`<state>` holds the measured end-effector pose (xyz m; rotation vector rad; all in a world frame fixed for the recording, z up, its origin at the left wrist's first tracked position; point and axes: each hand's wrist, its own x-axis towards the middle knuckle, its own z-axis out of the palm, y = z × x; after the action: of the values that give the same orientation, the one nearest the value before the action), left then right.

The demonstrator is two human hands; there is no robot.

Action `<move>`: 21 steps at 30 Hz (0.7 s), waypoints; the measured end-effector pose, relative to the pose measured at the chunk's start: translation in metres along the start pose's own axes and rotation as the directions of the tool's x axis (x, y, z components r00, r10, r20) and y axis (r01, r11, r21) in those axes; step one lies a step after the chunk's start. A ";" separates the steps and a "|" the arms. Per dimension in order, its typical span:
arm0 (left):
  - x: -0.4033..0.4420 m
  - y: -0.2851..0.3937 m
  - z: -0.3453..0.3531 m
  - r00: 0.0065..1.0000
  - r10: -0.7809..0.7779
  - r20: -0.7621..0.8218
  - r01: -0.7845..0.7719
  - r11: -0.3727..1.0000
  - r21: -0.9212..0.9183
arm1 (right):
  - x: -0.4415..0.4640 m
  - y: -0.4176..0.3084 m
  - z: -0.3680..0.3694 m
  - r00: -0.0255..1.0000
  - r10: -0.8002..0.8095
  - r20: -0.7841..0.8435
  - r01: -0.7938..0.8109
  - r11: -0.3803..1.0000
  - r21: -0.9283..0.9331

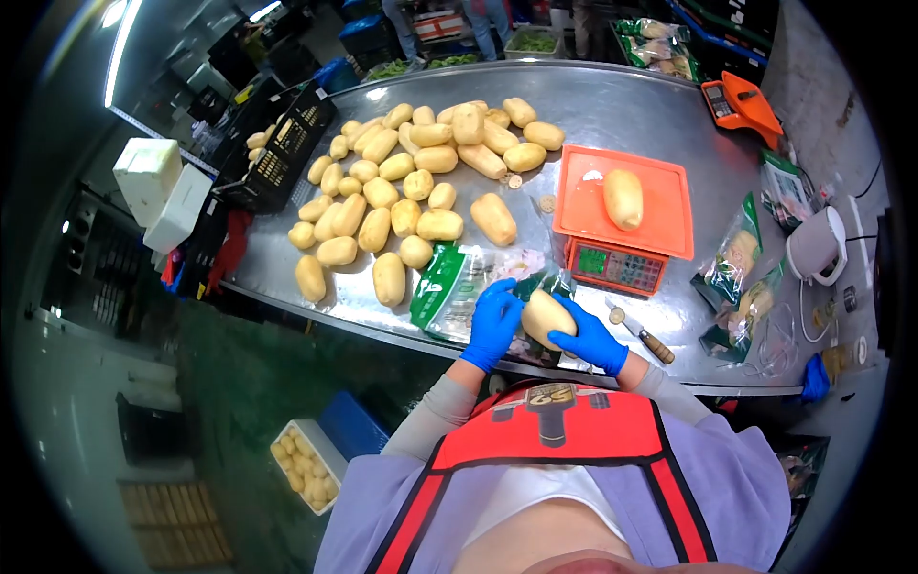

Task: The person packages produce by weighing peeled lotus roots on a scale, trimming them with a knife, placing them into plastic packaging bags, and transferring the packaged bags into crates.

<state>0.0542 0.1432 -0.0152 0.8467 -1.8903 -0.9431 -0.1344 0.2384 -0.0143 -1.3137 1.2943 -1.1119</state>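
A pale yellow lotus root segment point(548, 320) is held in my blue-gloved right hand point(593, 341), thumb across its lower end. My left hand point(492, 323), also gloved in blue, is closed at the edge of a green-and-clear printed plastic bag point(544, 280) around the root. How far the root sits inside the bag is partly hidden. More printed bags point(442, 295) lie flat beside my left hand. Just beyond my hands stands an orange weighing scale point(617, 268) with one lotus root point(623, 199) on its tray. A wooden-handled knife point(654, 345) lies right of my right hand.
Many loose lotus roots point(380, 193) cover the metal table's left and middle. A black crate point(296, 139) stands at the left edge. Filled bags point(739, 253), a white device point(816, 246) and another orange scale point(741, 105) are at right. A foam box point(306, 466) of roots sits below.
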 end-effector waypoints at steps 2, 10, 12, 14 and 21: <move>0.000 0.010 0.001 1.000 0.001 -0.016 -0.001 1.000 0.017 | 0.004 -0.004 -0.010 0.974 -0.188 0.129 0.227 0.850 -0.475; 0.006 0.010 0.009 0.990 0.103 0.099 -0.116 0.983 0.140 | 0.021 0.011 0.005 0.950 0.309 0.052 -0.238 0.605 0.760; 0.008 0.018 0.006 0.984 0.154 0.089 -0.168 0.968 0.188 | 0.019 0.016 0.006 0.981 0.196 0.007 -0.186 0.917 0.354; 0.011 0.027 0.003 0.970 0.201 0.139 -0.228 0.948 0.222 | 0.011 0.004 0.003 0.961 -0.265 0.074 0.265 0.814 -0.517; 0.014 0.025 0.000 0.991 0.120 0.056 -0.125 0.989 0.083 | 0.033 -0.007 0.010 0.950 0.273 0.151 -0.245 0.354 0.902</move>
<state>0.0436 0.1439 0.0113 0.7535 -2.0154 -0.8199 -0.1223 0.2058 -0.0095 -0.2052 0.6078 -1.3014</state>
